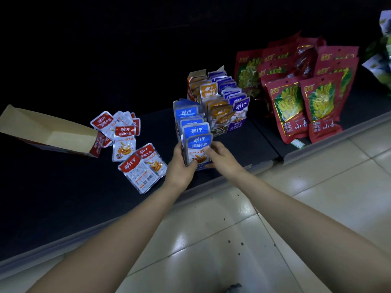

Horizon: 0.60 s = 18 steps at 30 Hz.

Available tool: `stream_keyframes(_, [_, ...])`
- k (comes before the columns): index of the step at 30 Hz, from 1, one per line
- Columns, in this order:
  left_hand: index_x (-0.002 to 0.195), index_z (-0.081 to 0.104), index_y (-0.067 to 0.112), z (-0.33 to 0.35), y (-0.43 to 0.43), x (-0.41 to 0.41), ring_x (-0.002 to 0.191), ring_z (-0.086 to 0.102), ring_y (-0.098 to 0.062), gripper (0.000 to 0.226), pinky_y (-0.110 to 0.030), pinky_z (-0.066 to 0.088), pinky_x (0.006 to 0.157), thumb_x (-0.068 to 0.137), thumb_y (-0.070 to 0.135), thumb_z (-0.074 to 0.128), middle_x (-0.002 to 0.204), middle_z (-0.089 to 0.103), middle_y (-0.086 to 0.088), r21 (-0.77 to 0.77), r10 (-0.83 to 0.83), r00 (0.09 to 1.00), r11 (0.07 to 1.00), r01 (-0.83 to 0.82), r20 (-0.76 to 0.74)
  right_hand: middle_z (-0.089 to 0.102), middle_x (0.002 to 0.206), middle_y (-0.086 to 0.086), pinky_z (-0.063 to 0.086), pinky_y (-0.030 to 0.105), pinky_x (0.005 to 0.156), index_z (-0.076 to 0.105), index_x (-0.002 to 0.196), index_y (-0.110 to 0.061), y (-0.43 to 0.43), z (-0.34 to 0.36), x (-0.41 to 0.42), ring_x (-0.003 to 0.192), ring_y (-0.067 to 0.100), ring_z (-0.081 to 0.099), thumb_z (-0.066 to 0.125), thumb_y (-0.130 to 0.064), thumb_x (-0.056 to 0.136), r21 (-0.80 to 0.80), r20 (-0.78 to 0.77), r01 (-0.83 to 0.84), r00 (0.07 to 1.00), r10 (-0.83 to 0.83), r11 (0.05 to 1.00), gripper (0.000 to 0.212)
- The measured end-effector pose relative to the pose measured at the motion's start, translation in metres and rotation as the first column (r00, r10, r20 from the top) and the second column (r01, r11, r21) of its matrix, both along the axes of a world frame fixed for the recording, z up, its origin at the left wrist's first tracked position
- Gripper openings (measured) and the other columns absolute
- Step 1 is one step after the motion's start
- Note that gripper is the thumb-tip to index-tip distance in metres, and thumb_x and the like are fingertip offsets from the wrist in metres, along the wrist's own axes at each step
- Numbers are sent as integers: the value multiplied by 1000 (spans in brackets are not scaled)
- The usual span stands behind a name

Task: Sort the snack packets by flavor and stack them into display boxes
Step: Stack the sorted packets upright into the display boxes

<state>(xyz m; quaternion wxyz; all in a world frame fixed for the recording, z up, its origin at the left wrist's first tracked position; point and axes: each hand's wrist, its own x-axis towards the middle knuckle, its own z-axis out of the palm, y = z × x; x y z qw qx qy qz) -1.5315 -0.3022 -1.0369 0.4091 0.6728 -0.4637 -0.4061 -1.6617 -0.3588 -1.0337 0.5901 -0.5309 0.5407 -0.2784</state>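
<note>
A row of blue snack packets (191,123) stands upright in a display box at the shelf's front edge. My left hand (179,166) grips the left side of the frontmost blue packet (198,148), and my right hand (222,157) pinches its right side. Behind stand a box of orange packets (213,102) and a row of purple packets (237,96). Red packets (127,132) lie scattered on the dark shelf to the left, two more red packets (143,166) nearer me. An opened red display box (48,132) lies on its side at far left.
Large red bags (304,106) with yellow pictures stand on the shelf to the right. Green-white packages (383,60) sit at the far right edge. The dark shelf (63,197) ends at a grey lip above a glossy tiled floor (211,240).
</note>
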Motion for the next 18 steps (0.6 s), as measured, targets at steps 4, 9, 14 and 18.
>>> stream_keyframes(4, [151, 21, 25, -5, -22, 7, 115, 51, -4, 72, -13, 42, 86, 92, 4, 57, 134, 52, 3, -12, -30, 998, 999, 29, -54, 61, 119, -1, 52, 40, 95, 48, 128, -18, -25, -10, 8, 111, 16, 60, 49, -25, 100, -2, 9, 53, 999, -53, 999, 29])
stream_keyframes(9, [149, 21, 30, -3, -38, 11, 105, 55, 5, 74, -5, 44, 80, 92, -2, 55, 120, 53, 13, -47, -56, 989, 998, 51, -138, 59, 122, 1, 52, 35, 95, 46, 131, -15, -37, -10, 14, 113, 15, 59, 51, -21, 100, 6, 98, 80, 992, -81, 997, 32])
stream_keyframes(14, [150, 22, 27, -9, -29, 25, 106, 50, 15, 72, -9, 42, 88, 92, -3, 53, 122, 46, 23, -65, -97, 995, 993, 94, -36, 49, 128, 1, 46, 33, 102, 35, 139, -12, -9, -12, 15, 119, 14, 53, 57, -11, 96, -13, 123, 263, 958, -259, 965, 48])
stream_keyframes(18, [130, 55, 17, -15, -3, 52, 103, 54, -13, 46, -20, 42, 84, 87, -1, 54, 118, 51, 2, -110, 18, 952, 994, 17, 306, 50, 96, 3, 47, 27, 75, 41, 111, -14, 31, -4, 27, 77, 9, 53, 54, 0, 91, 24, 71, 340, 937, -341, 940, 28])
